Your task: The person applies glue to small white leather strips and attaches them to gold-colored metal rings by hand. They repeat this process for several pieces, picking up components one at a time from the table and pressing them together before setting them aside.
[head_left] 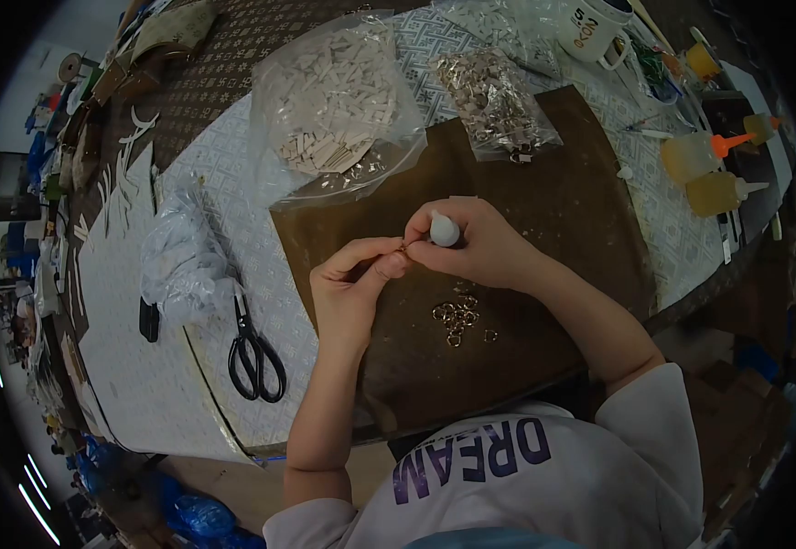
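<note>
Over the brown mat (508,366), the fingertips of my left hand (348,284) and my right hand (485,242) meet in a pinch. A tiny metallic-looking piece (404,248) sits between them, too small to name. Tucked in my right hand is a small pale squeeze bottle (445,231) with a rounded end and a narrow tip; the fingers hide part of it. Just below the hands lies a small pile of gold-coloured metal rings (456,317), with one loose ring (490,336) to its right.
Black-handled scissors (256,361) and a crumpled clear bag (183,256) lie at the left. Farther back are a bag of pale strips (334,101) and a bag of metal hardware (494,101). A white mug (592,32) and glue bottles (695,157) stand at the right.
</note>
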`<state>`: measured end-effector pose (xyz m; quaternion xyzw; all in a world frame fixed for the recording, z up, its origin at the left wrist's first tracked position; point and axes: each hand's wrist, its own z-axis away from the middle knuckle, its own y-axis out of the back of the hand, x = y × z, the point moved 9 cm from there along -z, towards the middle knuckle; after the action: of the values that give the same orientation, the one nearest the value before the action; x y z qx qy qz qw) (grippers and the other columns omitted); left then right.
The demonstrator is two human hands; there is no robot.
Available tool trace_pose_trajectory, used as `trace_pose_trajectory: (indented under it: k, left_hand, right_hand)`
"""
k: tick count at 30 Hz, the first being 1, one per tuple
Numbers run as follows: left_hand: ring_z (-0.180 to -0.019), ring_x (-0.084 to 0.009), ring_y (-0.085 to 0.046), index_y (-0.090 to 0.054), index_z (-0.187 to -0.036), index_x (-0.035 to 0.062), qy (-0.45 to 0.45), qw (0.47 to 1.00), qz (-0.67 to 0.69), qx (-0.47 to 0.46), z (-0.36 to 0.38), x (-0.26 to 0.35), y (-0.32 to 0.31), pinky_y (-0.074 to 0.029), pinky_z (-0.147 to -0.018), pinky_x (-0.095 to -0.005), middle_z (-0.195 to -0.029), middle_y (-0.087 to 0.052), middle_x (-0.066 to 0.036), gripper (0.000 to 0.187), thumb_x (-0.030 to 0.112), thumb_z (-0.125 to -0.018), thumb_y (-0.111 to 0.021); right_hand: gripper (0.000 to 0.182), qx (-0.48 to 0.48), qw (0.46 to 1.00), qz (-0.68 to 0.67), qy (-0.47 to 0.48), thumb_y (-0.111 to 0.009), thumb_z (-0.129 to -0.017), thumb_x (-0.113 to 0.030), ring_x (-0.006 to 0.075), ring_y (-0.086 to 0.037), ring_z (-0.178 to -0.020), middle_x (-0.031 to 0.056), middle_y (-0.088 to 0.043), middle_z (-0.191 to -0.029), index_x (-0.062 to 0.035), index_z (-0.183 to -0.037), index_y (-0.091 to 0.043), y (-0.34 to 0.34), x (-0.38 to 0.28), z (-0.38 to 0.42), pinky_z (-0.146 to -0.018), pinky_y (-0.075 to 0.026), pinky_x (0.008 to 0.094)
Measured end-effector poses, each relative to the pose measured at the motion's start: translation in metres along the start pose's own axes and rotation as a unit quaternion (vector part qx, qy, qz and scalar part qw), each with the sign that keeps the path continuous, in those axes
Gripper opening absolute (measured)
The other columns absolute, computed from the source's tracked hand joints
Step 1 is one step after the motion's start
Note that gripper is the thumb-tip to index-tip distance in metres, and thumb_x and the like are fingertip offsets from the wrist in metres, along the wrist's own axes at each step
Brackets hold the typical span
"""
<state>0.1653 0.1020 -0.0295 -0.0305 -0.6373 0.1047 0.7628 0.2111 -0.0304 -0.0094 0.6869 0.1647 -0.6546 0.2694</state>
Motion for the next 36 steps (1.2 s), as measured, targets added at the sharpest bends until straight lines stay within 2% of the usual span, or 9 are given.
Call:
trace_pose_trajectory:
  k: [4, 8, 10, 13, 17, 20, 26, 32, 36]
  left_hand:
    - [-0.071, -0.0113, -0.061, -0.067, -0.095, -0.0009, 0.056, 0.992, 0.095, -0.062, -0.004, -0.013, 0.001, -0.049, -0.068, -0.0207, -0.086, -0.067, -0.009, 0.014, 0.001, -0.082, -0.065]
    - [-0.072, -0.0114, -0.059, -0.066, -0.096, -0.0019, -0.058, 0.980, -0.188, 0.031, -0.008, 0.004, 0.014, -0.048, -0.068, -0.0236, -0.086, -0.065, -0.007, 0.013, 0.003, -0.084, -0.063]
    - [-0.074, -0.0138, -0.058, -0.066, -0.098, 0.0000, -0.121, 0.930, -0.347, 0.032, -0.008, 0.012, 0.012, -0.048, -0.068, -0.0250, -0.090, -0.064, -0.007, 0.016, 0.004, -0.083, -0.064]
    - [-0.080, -0.0201, -0.058, -0.067, -0.100, 0.0048, -0.307, 0.756, -0.576, 0.055, 0.012, 0.049, -0.030, -0.047, -0.070, -0.0274, -0.093, -0.061, -0.007, 0.020, 0.004, -0.080, -0.066]
    - [-0.083, -0.0249, -0.057, -0.068, -0.097, 0.0061, -0.258, 0.850, -0.421, -0.184, 0.030, 0.021, -0.071, -0.048, -0.073, -0.0330, -0.095, -0.057, -0.010, 0.022, 0.008, -0.075, -0.070]
    - [-0.077, -0.0245, -0.057, -0.067, -0.094, 0.0057, -0.275, 0.825, -0.451, -0.199, 0.037, 0.020, -0.087, -0.048, -0.069, -0.0354, -0.084, -0.055, -0.008, 0.021, 0.010, -0.073, -0.070]
    - [-0.078, -0.0240, -0.058, -0.066, -0.090, 0.0055, -0.219, 0.862, -0.389, -0.239, 0.035, 0.008, -0.077, -0.049, -0.069, -0.0341, -0.082, -0.056, -0.007, 0.018, 0.008, -0.073, -0.070]
    - [-0.075, -0.0170, -0.062, -0.064, -0.086, 0.0016, -0.112, 0.911, -0.332, -0.218, 0.026, 0.003, -0.066, -0.050, -0.069, -0.0267, -0.086, -0.064, -0.007, 0.010, -0.002, -0.077, -0.067]
    - [-0.077, -0.0120, -0.063, -0.063, -0.095, 0.0001, 0.034, 0.988, -0.087, -0.121, 0.010, -0.019, -0.031, -0.051, -0.067, -0.0222, -0.087, -0.065, -0.005, 0.012, 0.000, -0.083, -0.064]
  right_hand:
    - [0.013, -0.052, 0.976, -0.165, -0.129, -0.065, -0.084, -0.015, 0.0051, -0.054, -0.063, -0.0010, -0.060, -0.075, -0.0024, -0.085, -0.061, -0.015, 0.020, 0.005, -0.058, -0.043, 0.0203]
    - [0.015, 0.086, 0.993, -0.078, -0.006, -0.064, -0.082, -0.014, 0.0070, -0.058, -0.063, 0.0033, -0.063, -0.074, -0.0007, -0.089, -0.064, 0.013, 0.014, -0.001, -0.059, -0.046, 0.0225]
    - [0.016, 0.119, 0.988, -0.093, 0.004, -0.065, -0.082, -0.013, 0.0085, -0.062, -0.072, 0.0045, -0.065, -0.077, -0.0018, -0.093, -0.065, 0.030, 0.009, -0.003, -0.064, -0.049, 0.0232]
    - [0.016, 0.154, 0.983, -0.077, 0.066, -0.061, -0.087, -0.008, 0.0086, -0.062, -0.078, 0.0045, -0.065, -0.092, 0.0008, -0.101, -0.062, 0.045, -0.002, -0.005, -0.070, -0.049, 0.0213]
    - [0.015, 0.144, 0.989, 0.002, 0.034, -0.064, -0.083, -0.010, 0.0096, -0.062, -0.077, 0.0052, -0.066, -0.086, -0.0004, -0.095, -0.064, 0.054, 0.015, -0.008, -0.069, -0.049, 0.0228]
    - [0.014, 0.105, 0.993, 0.044, -0.012, -0.067, -0.080, -0.014, 0.0099, -0.062, -0.074, 0.0047, -0.067, -0.078, -0.0016, -0.088, -0.066, 0.045, 0.027, -0.012, -0.066, -0.049, 0.0244]
    - [0.010, -0.049, 0.994, 0.044, -0.084, -0.067, -0.082, -0.011, 0.0071, -0.059, -0.073, 0.0011, -0.064, -0.077, -0.0022, -0.087, -0.066, 0.010, 0.019, -0.004, -0.068, -0.048, 0.0228]
    - [0.013, 0.095, 0.993, -0.062, -0.018, -0.065, -0.083, -0.009, 0.0063, -0.058, -0.076, 0.0020, -0.065, -0.083, -0.0001, -0.092, -0.065, 0.048, 0.015, -0.009, -0.070, -0.047, 0.0220]
    - [0.014, 0.088, 0.991, -0.099, -0.025, -0.064, -0.084, -0.009, 0.0071, -0.059, -0.076, 0.0021, -0.065, -0.084, 0.0005, -0.094, -0.065, 0.044, 0.011, -0.008, -0.069, -0.047, 0.0226]
